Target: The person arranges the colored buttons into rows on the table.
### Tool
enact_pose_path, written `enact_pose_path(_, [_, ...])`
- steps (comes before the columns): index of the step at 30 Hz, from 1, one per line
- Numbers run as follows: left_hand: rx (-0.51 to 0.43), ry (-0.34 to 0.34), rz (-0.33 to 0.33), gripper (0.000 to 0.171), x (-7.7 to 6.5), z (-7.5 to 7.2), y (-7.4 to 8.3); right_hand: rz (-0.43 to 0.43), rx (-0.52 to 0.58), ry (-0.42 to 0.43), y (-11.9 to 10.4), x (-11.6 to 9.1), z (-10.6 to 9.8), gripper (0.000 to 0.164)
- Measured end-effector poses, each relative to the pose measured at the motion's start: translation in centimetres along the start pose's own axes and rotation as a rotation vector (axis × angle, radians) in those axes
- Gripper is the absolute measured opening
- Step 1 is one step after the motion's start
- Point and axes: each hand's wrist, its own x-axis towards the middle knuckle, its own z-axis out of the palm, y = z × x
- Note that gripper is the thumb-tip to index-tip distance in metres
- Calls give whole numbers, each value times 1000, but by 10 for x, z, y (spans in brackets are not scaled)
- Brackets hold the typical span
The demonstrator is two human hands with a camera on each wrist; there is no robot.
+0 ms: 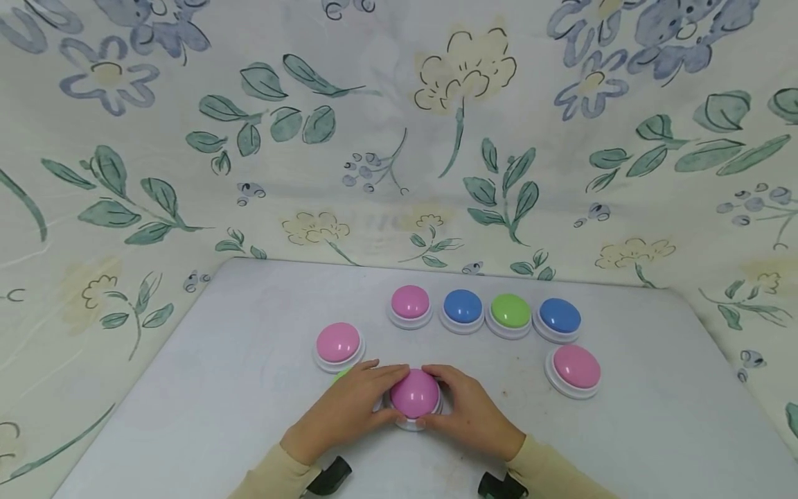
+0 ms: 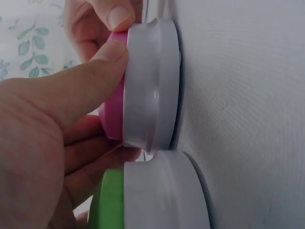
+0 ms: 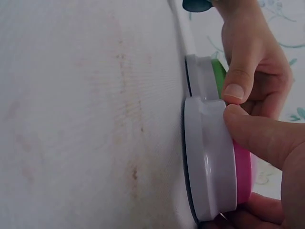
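Note:
A pink push button (image 1: pixel 415 394) with a domed top and white base is between both hands at the near middle of the table. My left hand (image 1: pixel 350 405) grips its left side, the thumb at the near edge and the fingers round the far side. From the right, my right hand (image 1: pixel 472 414) holds it the same way. In the left wrist view, the left thumb (image 2: pixel 90 76) lies against the pink dome. The right wrist view shows the right thumb (image 3: pixel 259 133) at the top of the white base. A green push button (image 2: pixel 112 200) stands close beside it, mostly hidden under my left hand in the head view.
Behind on the white table (image 1: pixel 262 312) stand a pink button (image 1: pixel 410 303), a blue button (image 1: pixel 463 307), a green button (image 1: pixel 510 311) and another blue button (image 1: pixel 560 317) in a row. More pink buttons sit at left (image 1: pixel 338 344) and right (image 1: pixel 576 367). Floral cloth (image 1: pixel 374 159) hangs behind.

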Motion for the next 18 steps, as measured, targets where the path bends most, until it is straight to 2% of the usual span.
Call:
enact_pose_path(4, [5,3,-1,62,-1,1,0,0,2,-16,0,0,0,71])
enact_pose_path(11, [-5,31,4,62,-1,2,2,-38,-19,13,2,-2,1,69])
enact_pose_path(18, [-16,97,27,64,-1,6,4,-45,-14,30,1,-4,-3,70])
